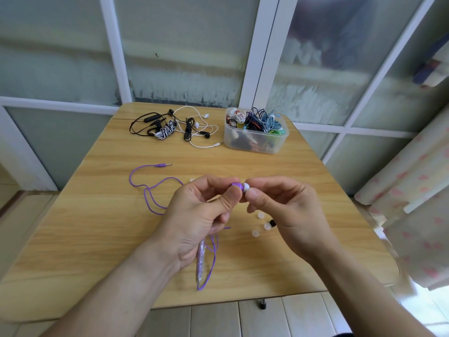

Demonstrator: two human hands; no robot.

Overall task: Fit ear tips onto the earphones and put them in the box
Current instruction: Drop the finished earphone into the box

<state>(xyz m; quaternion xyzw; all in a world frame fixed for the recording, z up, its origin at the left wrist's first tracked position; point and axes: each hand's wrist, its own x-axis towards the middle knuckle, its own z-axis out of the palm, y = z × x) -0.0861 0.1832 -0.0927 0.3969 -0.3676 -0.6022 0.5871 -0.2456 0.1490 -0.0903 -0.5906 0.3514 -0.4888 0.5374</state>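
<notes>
I see left hand pinching purple earbud; right hand pinching white ear tip against it. 3 loose tips on surface.

Wooden table before frosted window panes; floral curtain (pink print) at right.

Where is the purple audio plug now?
In the head view, the purple plug lies on the table, left of centre, between the hands and the loose earphones.

Matt wood-grain table, translucent plastic box (perhaps frosted), glossy purple cable.
</notes>
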